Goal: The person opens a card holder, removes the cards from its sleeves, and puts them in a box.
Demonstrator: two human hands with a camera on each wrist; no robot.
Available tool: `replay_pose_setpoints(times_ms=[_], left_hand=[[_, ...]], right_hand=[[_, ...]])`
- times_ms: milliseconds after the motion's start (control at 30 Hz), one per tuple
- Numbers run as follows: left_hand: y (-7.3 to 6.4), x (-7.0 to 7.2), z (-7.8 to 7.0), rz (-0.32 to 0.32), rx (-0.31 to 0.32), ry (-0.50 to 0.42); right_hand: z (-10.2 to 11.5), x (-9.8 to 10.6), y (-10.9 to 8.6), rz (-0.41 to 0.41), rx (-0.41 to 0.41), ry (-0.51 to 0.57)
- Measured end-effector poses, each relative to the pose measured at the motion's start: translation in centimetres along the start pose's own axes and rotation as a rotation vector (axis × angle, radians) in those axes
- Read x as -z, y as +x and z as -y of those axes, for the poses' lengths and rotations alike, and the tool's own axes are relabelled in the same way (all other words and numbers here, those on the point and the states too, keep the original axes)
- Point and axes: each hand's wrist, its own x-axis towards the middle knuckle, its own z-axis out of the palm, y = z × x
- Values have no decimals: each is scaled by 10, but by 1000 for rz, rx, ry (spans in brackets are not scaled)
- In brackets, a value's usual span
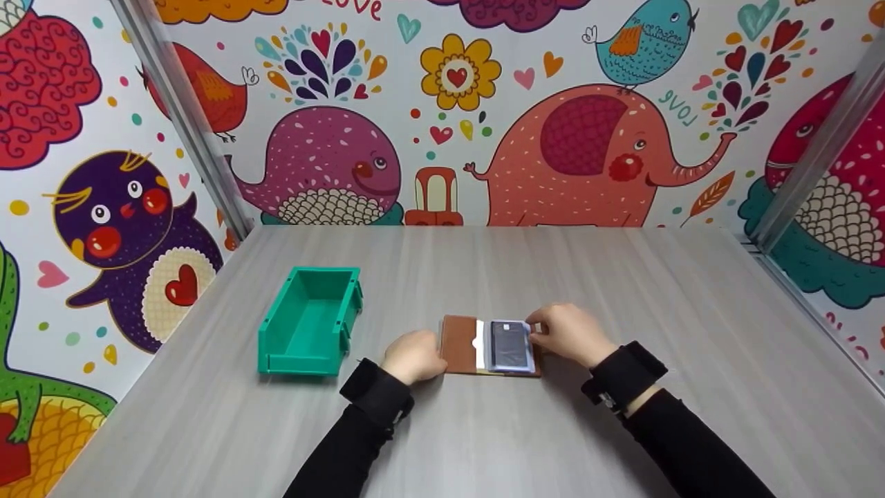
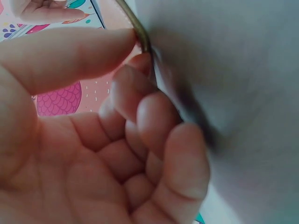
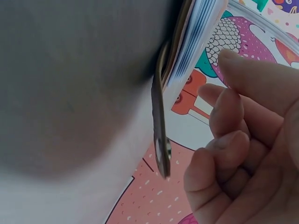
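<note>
A brown card wallet [image 1: 459, 346] lies spread open on the table. On its right half sit clear plastic sleeves [image 1: 528, 356] with a dark card [image 1: 509, 344] in the top one, and a white card edge [image 1: 480, 354] shows near the fold. My left hand [image 1: 415, 357] pinches the wallet's left edge between thumb and curled fingers; the wallet edge [image 2: 142, 35] shows at the thumb tip. At the right side of the sleeves is my right hand [image 1: 570, 333], fingers loosely bent. In the right wrist view its fingertips [image 3: 229, 56] stand apart from the sleeve stack [image 3: 198, 37], near a snap strap [image 3: 160, 121].
A green plastic bin [image 1: 297, 364] stands to the left of the wallet on the grey wood-look table [image 1: 484, 429]. Walls with cartoon animals [image 1: 574, 159] close off the back and sides, with metal posts [image 1: 187, 124] at the corners.
</note>
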Motion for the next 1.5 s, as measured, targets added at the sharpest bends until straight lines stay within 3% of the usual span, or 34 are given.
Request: replay_pose_setpoints(times_ms=[633,1167,1500], left_hand=[[-1,1,-1,4,3,-2],[0,1,0,2,-2,21],[1,2,0,-1,6,31]], right_hand=[[6,-5,-1,78,-50,-25],[4,-8,1,88,-39,-18],[3,-7,1,102,-73,7]])
